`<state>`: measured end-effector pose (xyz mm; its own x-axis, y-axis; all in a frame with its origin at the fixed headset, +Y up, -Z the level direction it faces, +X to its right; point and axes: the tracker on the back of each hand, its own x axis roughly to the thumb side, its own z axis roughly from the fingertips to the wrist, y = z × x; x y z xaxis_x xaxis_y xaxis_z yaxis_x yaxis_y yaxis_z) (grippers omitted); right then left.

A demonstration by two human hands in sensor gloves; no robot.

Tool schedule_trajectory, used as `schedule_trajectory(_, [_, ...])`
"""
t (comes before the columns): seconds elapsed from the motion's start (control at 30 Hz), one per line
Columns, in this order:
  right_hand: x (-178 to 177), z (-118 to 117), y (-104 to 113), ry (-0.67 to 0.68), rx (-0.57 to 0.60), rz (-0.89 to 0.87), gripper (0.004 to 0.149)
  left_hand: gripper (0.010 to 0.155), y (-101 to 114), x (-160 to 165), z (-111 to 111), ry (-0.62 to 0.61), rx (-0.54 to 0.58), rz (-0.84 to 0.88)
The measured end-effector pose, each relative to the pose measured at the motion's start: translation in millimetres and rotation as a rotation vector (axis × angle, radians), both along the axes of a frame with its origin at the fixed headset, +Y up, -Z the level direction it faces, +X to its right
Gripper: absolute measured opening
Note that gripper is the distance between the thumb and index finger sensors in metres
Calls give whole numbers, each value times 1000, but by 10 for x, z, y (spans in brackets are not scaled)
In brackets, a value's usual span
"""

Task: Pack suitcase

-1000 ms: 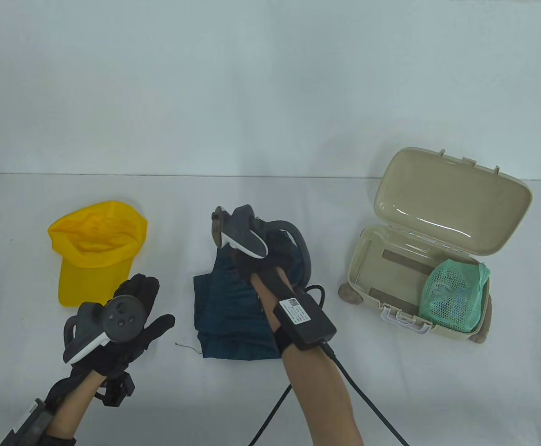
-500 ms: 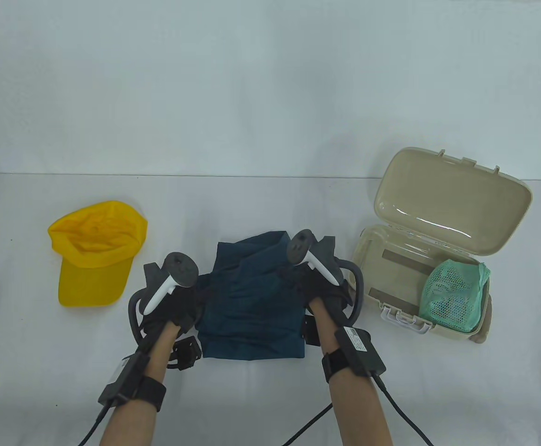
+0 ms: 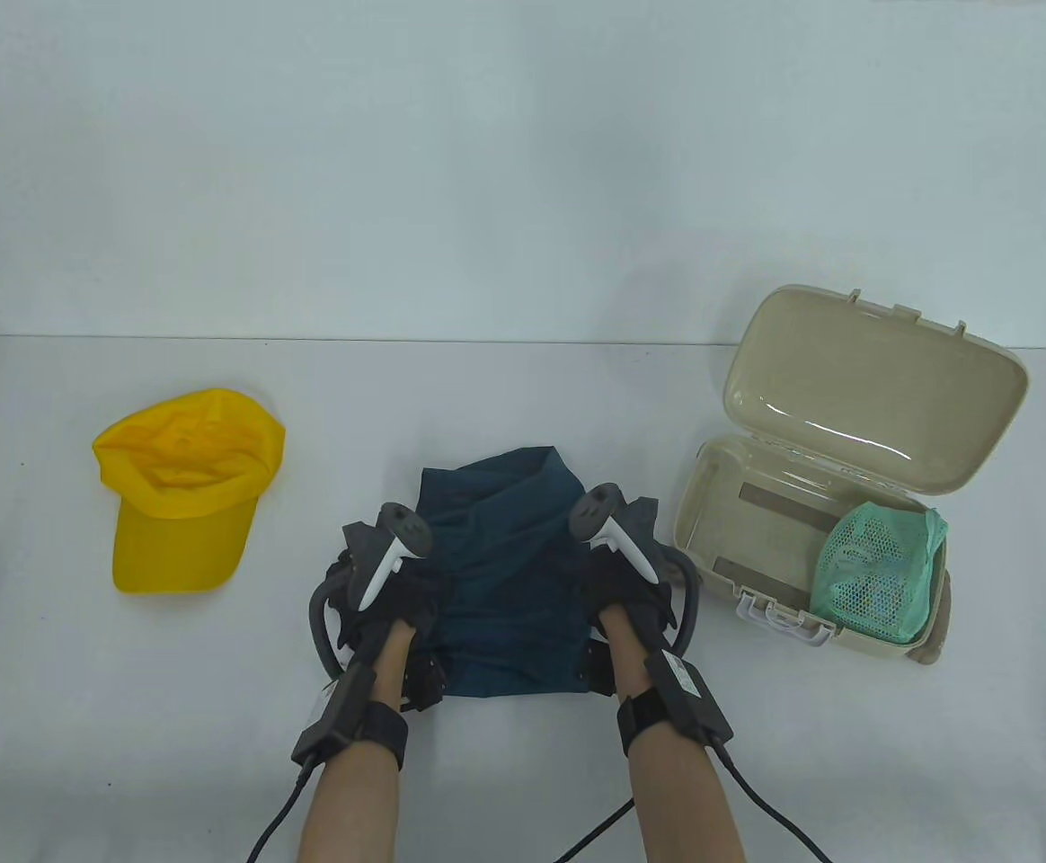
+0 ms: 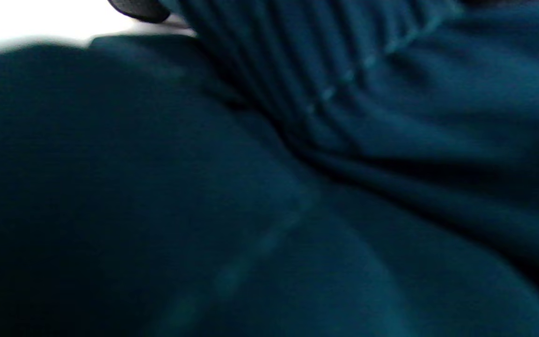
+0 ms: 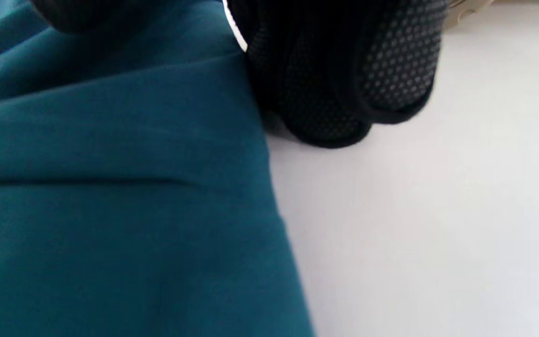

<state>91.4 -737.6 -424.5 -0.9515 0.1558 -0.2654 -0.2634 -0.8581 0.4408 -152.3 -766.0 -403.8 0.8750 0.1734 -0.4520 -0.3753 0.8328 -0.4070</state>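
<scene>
Dotted black glove fingers (image 5: 344, 84) curl beside teal cloth (image 5: 110, 187) on white table (image 5: 438, 234).

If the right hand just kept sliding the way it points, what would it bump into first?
The right hand points away from the person, along the teal garment's right edge. Ahead looks like bare table; the open suitcase sits just right, perhaps close enough to graze.

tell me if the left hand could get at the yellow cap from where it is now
Probably yes: the left hand is at the dark teal garment, and only bare table lies between it and the yellow cap. It would have to leave the garment first.
</scene>
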Motion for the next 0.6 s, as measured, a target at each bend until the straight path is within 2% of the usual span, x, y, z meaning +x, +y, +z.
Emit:
schedule_trajectory(0.1, [-20,-9,-6,8,-10,6,86,99,14,96,-5,-19,-4,-26])
schedule_trajectory(0.27, [-51,25,-29,-6,-27,-24,78,91,83,318,8,-91,18,-110])
schedule_trajectory(0.37, [-62,57,-64,-27,-48,-90,73,95,104,371,34,-92,11,-80])
schedule_trajectory(0.47, [-70,97,-135,-50,-48,-159,58,94,124,373,61,-119,8,-62])
schedule_trajectory(0.5, [-62,104,-144,-56,-36,-173,55,89,121,346,77,-104,20,-50])
schedule_trajectory(0.6, [9,127,-170,-78,-96,-256,47,83,136,221,84,-88,15,39])
